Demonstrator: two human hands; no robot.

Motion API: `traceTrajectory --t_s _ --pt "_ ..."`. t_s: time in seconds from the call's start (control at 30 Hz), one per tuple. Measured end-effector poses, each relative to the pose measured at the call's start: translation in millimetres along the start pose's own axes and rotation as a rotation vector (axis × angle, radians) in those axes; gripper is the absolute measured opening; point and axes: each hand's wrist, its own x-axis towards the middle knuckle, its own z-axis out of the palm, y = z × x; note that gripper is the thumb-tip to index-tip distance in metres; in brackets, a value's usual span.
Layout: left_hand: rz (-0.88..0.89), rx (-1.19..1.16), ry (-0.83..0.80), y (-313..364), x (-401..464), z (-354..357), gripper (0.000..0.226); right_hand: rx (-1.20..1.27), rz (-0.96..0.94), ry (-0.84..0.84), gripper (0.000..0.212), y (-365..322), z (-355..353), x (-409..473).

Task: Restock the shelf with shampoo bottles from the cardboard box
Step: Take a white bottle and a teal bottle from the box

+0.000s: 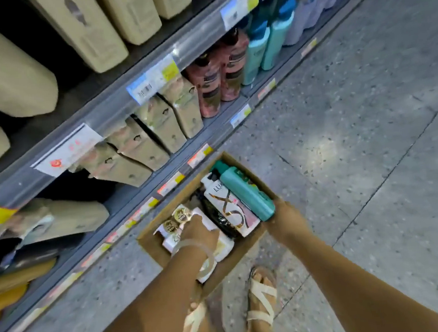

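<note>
sandalled feet [260, 301] stand at 6 o'clock, just behind the cardboard box [220, 268]. left hand [199, 233] curls round a white bottle [220, 244] inside; right hand [285, 213] holds the box corner, its fingers hidden. lifting might snag the lux bottle [232, 212] alongside; shelf [126, 196] waits at 11 o'clock.

A speckled grey stone-tile floor [352, 103] with dark joint lines runs beside grey metal store shelving [118, 103], its edges lined with price tags [153, 79]; a pale light patch glints on the tiles.
</note>
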Motion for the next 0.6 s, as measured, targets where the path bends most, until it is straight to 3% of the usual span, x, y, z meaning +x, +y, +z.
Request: traceTrajectory --t_s 0.17,0.43,0.6 --pt "-0.060 -0.142 -0.027 5 61 34 0.062 -0.097 -0.035 -0.051 0.053 -3 12 67" --pt "-0.244 -0.706 -0.067 24 156 94 0.083 -0.113 -0.030 -0.029 0.052 -3 64 169" --pt "-0.324 -0.793 0.016 22 189 121 0.095 -0.095 -0.059 0.044 0.049 6 83 181"
